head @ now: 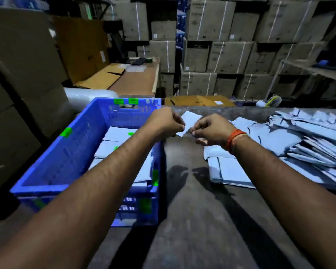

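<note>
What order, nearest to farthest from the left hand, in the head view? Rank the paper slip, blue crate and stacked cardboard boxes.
1. paper slip, pinched in the left hand.
2. blue crate, just below-left.
3. stacked cardboard boxes, far behind.

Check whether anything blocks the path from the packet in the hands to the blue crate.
Nothing visible does. The left hand and right hand pinch the packet just right of the blue crate, which is open on top with only flat packets lying inside.
</note>
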Available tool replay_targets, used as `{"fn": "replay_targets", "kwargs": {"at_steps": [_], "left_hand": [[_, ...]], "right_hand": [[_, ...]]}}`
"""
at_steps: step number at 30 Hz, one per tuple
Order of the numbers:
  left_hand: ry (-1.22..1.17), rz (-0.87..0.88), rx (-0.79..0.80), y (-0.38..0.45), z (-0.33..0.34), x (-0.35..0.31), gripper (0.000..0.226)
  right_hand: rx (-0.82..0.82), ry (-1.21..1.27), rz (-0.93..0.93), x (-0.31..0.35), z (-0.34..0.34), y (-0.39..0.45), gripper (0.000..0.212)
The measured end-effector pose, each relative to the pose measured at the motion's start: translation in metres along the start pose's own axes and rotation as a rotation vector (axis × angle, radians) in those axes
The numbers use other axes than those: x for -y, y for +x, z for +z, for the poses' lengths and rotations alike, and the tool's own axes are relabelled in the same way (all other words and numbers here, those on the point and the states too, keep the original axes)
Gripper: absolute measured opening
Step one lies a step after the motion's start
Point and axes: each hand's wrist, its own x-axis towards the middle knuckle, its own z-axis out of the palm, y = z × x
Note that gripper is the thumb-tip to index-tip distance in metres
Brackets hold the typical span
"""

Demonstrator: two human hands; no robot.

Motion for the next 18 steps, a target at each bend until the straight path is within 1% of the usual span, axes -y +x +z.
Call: {"fn": "replay_targets", "kwargs": {"at_steps": [4, 8, 10, 12, 14, 15, 16, 17, 18], "left_hand": [[-0.043, -0.054, 0.055, 0.001, 0.067, -0.048, 0.005], [-0.178, -0.204, 0.086, 0.001, 0.139, -0.065, 0.005], [-0.197, -0.291, 0.090, -0.002, 0.177, -0.063, 0.006], [-0.227, -0.378, 0.086, -0.002, 0.212, -0.056, 0.014], [-0.261, -0.458, 0.094, 0.003, 0.243, -0.046, 0.019], [-0.291, -0.499, 0.099, 0.006, 0.255, -0.040, 0.023], [-0.333, -0.546, 0.097, 0.006, 0.261, -0.039, 0.025], [-0.370, -0.585, 0.091, 0.003, 0.264, -0.042, 0.021], [-0.392, -0.621, 0.075, 0.001, 0.265, -0.044, 0.014]], "right_hand": [[-0.027, -0.092, 0.028, -0.061, -0.054, -0.016, 0.008], [0.001, -0.199, 0.078, -0.128, -0.089, -0.031, 0.004], [0.009, -0.325, 0.080, -0.161, -0.098, -0.036, 0.012], [0.002, -0.438, 0.059, -0.190, -0.100, -0.042, 0.027], [0.048, -0.514, 0.028, -0.213, -0.097, -0.047, 0.041], [0.081, -0.561, 0.008, -0.224, -0.094, -0.048, 0.044], [0.104, -0.633, -0.008, -0.231, -0.090, -0.049, 0.039], [0.119, -0.726, -0.025, -0.237, -0.086, -0.048, 0.028], [0.118, -0.800, -0.044, -0.242, -0.084, -0.049, 0.028]]}}
